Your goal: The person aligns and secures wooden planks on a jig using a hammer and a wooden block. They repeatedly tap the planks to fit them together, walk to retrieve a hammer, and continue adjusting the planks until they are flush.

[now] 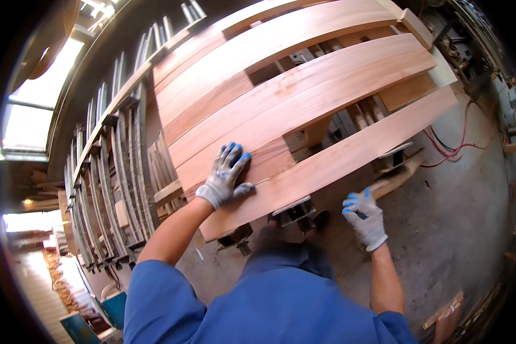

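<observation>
Wooden panel (304,86), long pale boards with short pieces and gaps between, lying over black supports (297,212) that poke out under near edge. Left hand (225,175), gloved, flat on panel near its left near corner, fingers spread. Right hand (364,218), gloved, just off near edge, fingers loosely bent, apart. Metal bars (144,160) beside left edge. Red hose (456,150) on floor (458,229), past right edge.

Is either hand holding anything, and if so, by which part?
Nothing appears held: the left hand lies spread on the wooden panel; the right hand, loosely curled, is off it.
</observation>
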`<state>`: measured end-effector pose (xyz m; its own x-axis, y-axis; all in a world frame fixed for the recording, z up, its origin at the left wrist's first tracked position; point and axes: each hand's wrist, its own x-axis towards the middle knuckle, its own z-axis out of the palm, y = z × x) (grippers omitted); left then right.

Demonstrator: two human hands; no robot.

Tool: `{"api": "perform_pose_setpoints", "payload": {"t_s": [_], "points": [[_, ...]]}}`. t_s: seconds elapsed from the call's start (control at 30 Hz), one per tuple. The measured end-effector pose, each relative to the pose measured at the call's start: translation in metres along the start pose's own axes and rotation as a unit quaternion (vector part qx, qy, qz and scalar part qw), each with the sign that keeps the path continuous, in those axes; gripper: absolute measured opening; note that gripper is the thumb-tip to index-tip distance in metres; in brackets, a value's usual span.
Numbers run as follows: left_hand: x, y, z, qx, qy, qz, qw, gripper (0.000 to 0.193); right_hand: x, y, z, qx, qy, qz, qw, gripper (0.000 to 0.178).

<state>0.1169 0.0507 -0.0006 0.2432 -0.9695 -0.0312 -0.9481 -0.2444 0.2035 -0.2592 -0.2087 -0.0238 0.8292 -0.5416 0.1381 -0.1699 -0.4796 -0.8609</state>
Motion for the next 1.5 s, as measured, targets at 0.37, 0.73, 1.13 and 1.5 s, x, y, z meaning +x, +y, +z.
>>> {"api": "perform_pose_setpoints", "payload": {"t_s": [0.37, 0.73, 1.13, 1.5], "points": [[-0.007, -0.003, 0.005, -0.005, 0.045, -0.002, 0.999, 0.085, 0.001, 0.127, 0.012, 0.663, 0.249, 0.510, 0.489, 0.108], [-0.002, -0.007, 0.006, -0.068, 0.072, 0.020, 0.995, 0.085, 0.009, 0.235, -0.060, 0.537, 0.272, 0.258, 0.756, 0.080], [-0.009, -0.014, 0.006, -0.076, 0.075, 0.009, 0.994, 0.084, 0.011, 0.216, -0.085, 0.459, 0.260, 0.397, 0.751, 0.060], [-0.008, -0.007, 0.001, -0.042, 0.030, 0.000, 0.999, 0.088, -0.130, 0.153, -0.027, 0.267, 0.276, 0.529, 0.757, 0.055]]}}
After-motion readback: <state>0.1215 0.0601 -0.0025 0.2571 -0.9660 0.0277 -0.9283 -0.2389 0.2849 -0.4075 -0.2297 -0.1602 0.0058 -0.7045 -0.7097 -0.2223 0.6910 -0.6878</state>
